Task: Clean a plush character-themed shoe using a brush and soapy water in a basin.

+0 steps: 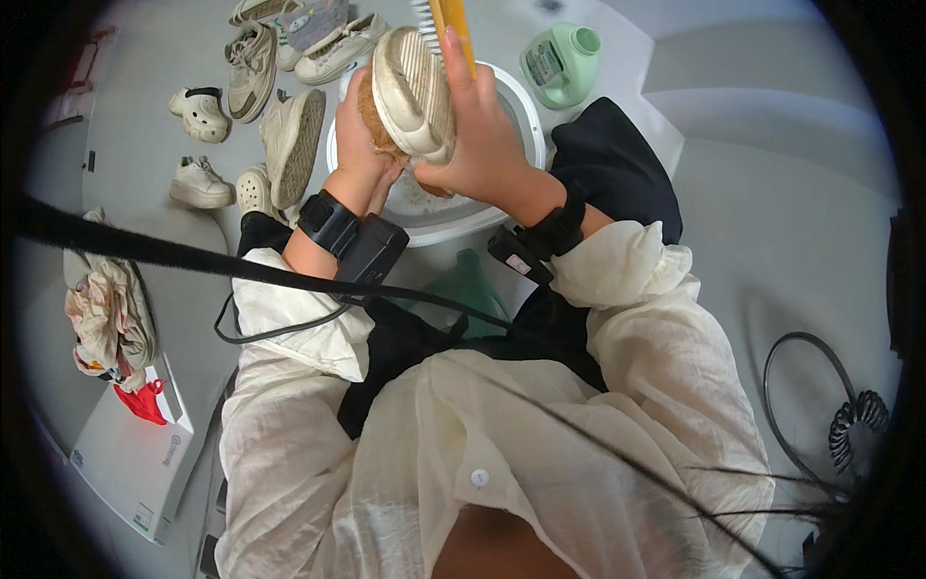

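Observation:
Both my hands are raised over a white-rimmed basin (537, 130) that holds cloudy water. Between them is a shoe (412, 101) with a ribbed cream sole turned up and a fuzzy brown upper. My left hand (354, 145) grips the shoe from its left side, the fingers partly hidden behind it. My right hand (485, 137) supports the shoe's right side and also holds a yellow scrub brush (454, 32) with white bristles, its index finger lying along the brush. The brush's top end is cut off by the picture's edge.
Several pale shoes, including a sneaker (249, 72) and a clog (201, 114), lie left of the basin. A green detergent jug (561, 65) stands at its upper right. Crumpled clothes (108, 318) lie on a white appliance (130, 463) at the left. A coiled hose (857, 427) is at the right.

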Available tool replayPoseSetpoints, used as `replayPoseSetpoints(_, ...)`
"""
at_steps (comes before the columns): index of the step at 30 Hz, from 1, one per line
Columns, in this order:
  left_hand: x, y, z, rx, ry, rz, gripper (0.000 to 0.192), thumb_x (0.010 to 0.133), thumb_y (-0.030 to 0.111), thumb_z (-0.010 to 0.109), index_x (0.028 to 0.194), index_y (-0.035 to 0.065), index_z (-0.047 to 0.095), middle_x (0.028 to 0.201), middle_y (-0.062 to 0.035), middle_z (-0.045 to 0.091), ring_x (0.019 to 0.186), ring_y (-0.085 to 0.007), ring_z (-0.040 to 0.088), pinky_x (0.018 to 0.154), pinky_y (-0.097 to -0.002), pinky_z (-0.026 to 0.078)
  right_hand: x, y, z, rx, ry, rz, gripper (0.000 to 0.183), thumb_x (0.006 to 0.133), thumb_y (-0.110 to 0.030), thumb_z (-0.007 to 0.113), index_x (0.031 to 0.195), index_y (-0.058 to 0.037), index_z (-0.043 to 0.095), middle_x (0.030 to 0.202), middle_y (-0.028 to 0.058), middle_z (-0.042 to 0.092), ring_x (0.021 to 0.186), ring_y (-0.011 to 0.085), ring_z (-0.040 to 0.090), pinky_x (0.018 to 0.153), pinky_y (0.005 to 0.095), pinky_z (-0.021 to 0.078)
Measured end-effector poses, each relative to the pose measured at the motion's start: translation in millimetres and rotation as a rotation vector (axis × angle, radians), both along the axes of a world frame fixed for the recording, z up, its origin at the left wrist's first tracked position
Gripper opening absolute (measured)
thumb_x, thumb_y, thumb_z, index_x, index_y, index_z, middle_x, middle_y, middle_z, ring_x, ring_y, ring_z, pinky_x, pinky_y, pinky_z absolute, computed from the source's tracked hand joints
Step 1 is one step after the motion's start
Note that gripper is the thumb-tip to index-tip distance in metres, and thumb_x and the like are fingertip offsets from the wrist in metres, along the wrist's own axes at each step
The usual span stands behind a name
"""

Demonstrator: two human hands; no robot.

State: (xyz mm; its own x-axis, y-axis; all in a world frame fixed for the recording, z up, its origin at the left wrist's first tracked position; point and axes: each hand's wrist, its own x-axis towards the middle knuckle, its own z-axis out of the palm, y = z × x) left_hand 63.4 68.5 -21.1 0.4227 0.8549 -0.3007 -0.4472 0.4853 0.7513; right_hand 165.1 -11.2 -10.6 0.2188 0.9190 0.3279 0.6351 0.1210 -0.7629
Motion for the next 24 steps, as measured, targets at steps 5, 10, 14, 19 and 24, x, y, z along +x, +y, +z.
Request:
replayPoseSetpoints(5,2.2,0.2,7.3,-0.026,0.016,0.001,0.024,0.09,0.022,0.037,0.099,0.0043,0.052,0.089,-0.0056,0.058,0.079,-0.0153,0.058,0.071,-0.0276,0.048,-0.6,-3.2,8.6,0.117,0.002,-0.03,0.094,0.058,-0.013,0.067,0.136,-0.0137,0.014,0.096,0.0169,0.039,0.079,0.033,0.05,0.068,0.0388,0.0451)
replayPoseSetpoints(10,7.3,8.7,8.7,-0.135,-0.106,-0.04,0.023,0.09,0.021,0.037,0.098,0.0051,0.052,0.088,-0.0059,0.058,0.079,-0.0158,0.058,0.07,-0.0288,0.048,7.8,3.2,16.8,0.038,0.057,0.065,0.103,0.055,-0.016,0.07,0.136,-0.0036,0.007,0.122,0.0256,0.032,0.106,0.0413,0.04,0.087,0.0377,0.0388)
replayPoseSetpoints(14,5.8,12.5,2.6,-0.055,-0.071,-0.034,0.026,0.089,0.025,0.038,0.104,0.0071,0.051,0.093,-0.0056,0.057,0.085,-0.0169,0.056,0.075,-0.0294,0.047,13.1,10.4,18.4,0.166,-0.016,0.1,0.105,0.053,-0.016,0.072,0.135,-0.0028,0.008,0.122,0.0251,0.032,0.106,0.0413,0.04,0.085,0.0366,0.0398)
replayPoseSetpoints(19,5.4,16.3,28.4,-0.01,0.134,-0.084,0.035,0.091,0.026,0.033,0.118,0.006,0.042,0.116,-0.0078,0.049,0.107,-0.0221,0.048,0.089,-0.0354,0.042,26.6,14.6,45.3,-0.217,0.123,0.067,0.104,0.054,-0.016,0.072,0.136,-0.0025,0.008,0.123,0.0242,0.032,0.109,0.0384,0.04,0.088,0.0366,0.0375)
replayPoseSetpoints(24,-8.5,30.2,26.4,-0.017,-0.027,-0.347,0.046,0.088,0.043,0.036,0.119,0.0097,0.043,0.117,-0.0043,0.049,0.108,-0.0199,0.047,0.091,-0.037,0.038,40.7,25.4,37.4,0.149,0.314,0.13,0.103,0.056,-0.013,0.07,0.137,-0.0032,0.006,0.133,0.018,0.026,0.123,0.0269,0.028,0.1,0.0313,0.0246)
